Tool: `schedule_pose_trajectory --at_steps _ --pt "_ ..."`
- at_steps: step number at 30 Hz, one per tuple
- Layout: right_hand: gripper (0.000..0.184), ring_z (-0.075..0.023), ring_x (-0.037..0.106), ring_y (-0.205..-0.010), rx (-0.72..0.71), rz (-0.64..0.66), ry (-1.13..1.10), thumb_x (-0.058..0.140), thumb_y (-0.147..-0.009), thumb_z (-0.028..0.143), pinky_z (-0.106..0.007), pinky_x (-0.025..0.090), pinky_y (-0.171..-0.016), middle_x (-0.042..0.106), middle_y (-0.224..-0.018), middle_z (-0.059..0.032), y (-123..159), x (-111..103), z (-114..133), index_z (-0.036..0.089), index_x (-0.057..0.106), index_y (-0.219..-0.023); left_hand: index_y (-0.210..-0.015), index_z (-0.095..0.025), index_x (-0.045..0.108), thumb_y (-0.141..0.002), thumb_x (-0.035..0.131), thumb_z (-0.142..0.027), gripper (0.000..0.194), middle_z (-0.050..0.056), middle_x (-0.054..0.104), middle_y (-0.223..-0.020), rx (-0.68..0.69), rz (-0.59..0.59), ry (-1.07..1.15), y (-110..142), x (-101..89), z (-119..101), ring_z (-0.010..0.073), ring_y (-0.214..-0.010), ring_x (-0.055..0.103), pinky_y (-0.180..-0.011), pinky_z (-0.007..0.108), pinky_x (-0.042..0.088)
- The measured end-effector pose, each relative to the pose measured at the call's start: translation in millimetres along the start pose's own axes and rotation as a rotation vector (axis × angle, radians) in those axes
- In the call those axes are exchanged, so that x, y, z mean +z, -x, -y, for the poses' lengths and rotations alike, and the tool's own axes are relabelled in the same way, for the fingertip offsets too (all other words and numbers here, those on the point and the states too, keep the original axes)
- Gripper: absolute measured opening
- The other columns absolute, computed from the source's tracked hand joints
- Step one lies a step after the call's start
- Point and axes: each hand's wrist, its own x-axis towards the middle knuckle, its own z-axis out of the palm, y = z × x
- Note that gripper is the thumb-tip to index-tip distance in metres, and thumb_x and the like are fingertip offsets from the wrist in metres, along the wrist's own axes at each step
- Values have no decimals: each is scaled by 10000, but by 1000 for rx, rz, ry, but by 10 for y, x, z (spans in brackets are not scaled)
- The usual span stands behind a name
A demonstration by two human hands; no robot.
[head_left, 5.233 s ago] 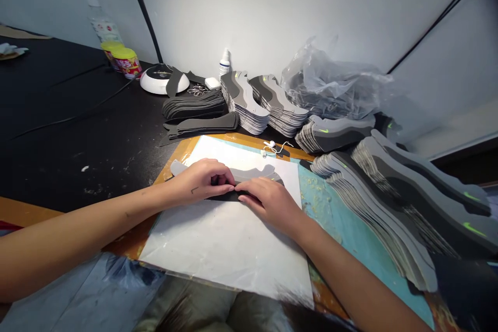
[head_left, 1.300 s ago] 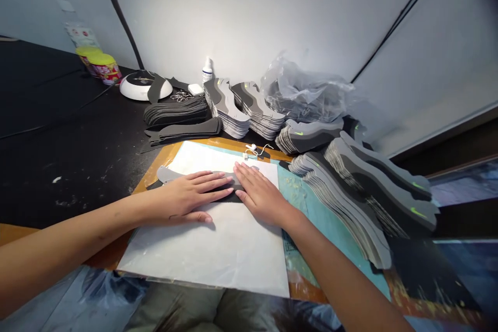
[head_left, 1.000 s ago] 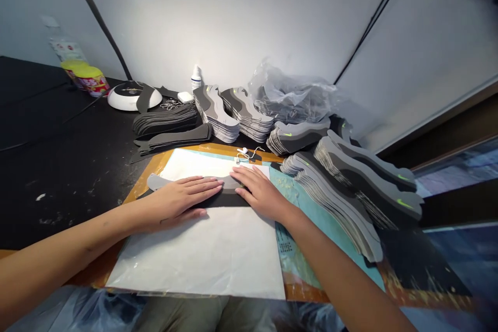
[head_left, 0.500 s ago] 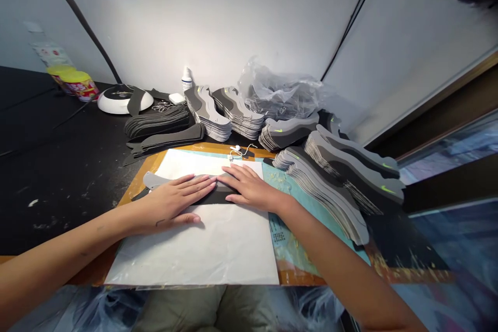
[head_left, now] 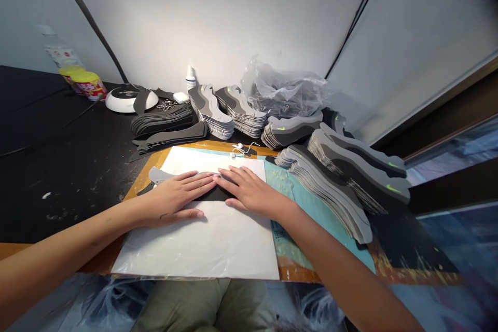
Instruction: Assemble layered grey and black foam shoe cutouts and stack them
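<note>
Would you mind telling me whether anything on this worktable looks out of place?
A curved dark-grey strip lies partly over the round white base, apart from the stacked dark-grey strips. White corded earbuds lie loose behind the rectangular white sheet, seemingly a personal item.

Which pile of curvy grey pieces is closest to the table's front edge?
The fanned stack of long, wavy, two-tone grey pieces beside the right forearm: its near end comes closest; other stacks end farther back.

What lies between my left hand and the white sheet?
The head view shows a grey-black piece under the left hand, on the white sheet.
</note>
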Motion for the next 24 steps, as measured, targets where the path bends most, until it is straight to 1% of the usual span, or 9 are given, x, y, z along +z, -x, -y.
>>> schedule_pose_trajectory --at_steps 2,5,7,9,11,14,17,20,24 --pt "664 -288 345 -1427 -32 -47 -102 651 -897 439 -481 306 -1168 366 -1562 -127 26 -77 -81 209 421 -1475 -1574 -247 170 -1004 409 -521 676 79 299 -1587 -25 -13 4 -33 -43 -12 249 -1452 326 -1211 403 193" --pt "455 -256 501 -1287 -36 -124 -217 709 -860 413 -437 388 -1101 581 -1374 -88 86 -197 -263 256 632 -1279 -1526 -261 338 -1009 421 -483 569 74 414 -1537 -78 -65 -3 -77 -82 -19 257 -1384 434 -1157 400 304" --pt "427 -258 551 -1211 -7 -143 -252 763 -813 397 -435 421 -1059 639 -1276 -75 126 -233 -376 262 679 -1210 -1495 -273 402 -1006 442 -458 524 77 474 -1498 -97 -105 -11 -89 -79 -10 267 -1332 487 -1114 408 359" --pt "513 -265 552 -1202 1 -130 -273 822 -746 394 -431 432 -1046 631 -1279 -74 151 -223 -452 263 678 -1221 -1472 -295 438 -1001 467 -423 489 77 509 -1465 -100 -146 -21 -94 -76 -5 274 -1289 515 -1083 418 386" --pt "531 -263 543 -1213 -11 -117 -289 844 -715 391 -422 430 -1050 613 -1295 -69 154 -190 -480 274 689 -1210 -1441 -306 482 -991 492 -385 456 83 538 -1421 -90 -178 -25 -111 -99 -21 276 -1247 531 -1054 420 404" --pt "482 -257 543 -1190 -14 -126 -295 846 -718 358 -414 438 -1029 624 -1258 -61 134 -149 -446 277 711 -1174 -1351 -301 582 -972 527 -358 387 91 602 -1289 -72 -171 -10 -208 -166 -91 259 -1123 578 -982 399 443" --pt "466 -241 558 -1129 -16 -129 -307 816 -762 307 -403 455 -985 653 -1181 -56 110 -137 -382 280 691 -1210 -1272 -262 646 -945 572 -372 353 91 645 -1142 -83 -146 25 -383 -173 -171 230 -970 611 -862 347 484" --pt "444 -231 566 -1095 -11 -135 -316 807 -772 289 -394 457 -966 663 -1148 -51 100 -131 -351 272 692 -1201 -1184 -217 702 -909 616 -346 315 86 662 -1049 -134 -216 58 -539 -66 -214 215 -899 620 -785 310 494" --pt "386 -225 573 -1086 3 -146 -309 804 -773 288 -390 453 -964 670 -1135 -46 100 -117 -369 255 712 -1147 -1100 -201 738 -891 627 -330 270 78 672 -999 -172 -356 142 -610 110 -237 198 -878 630 -785 289 498"
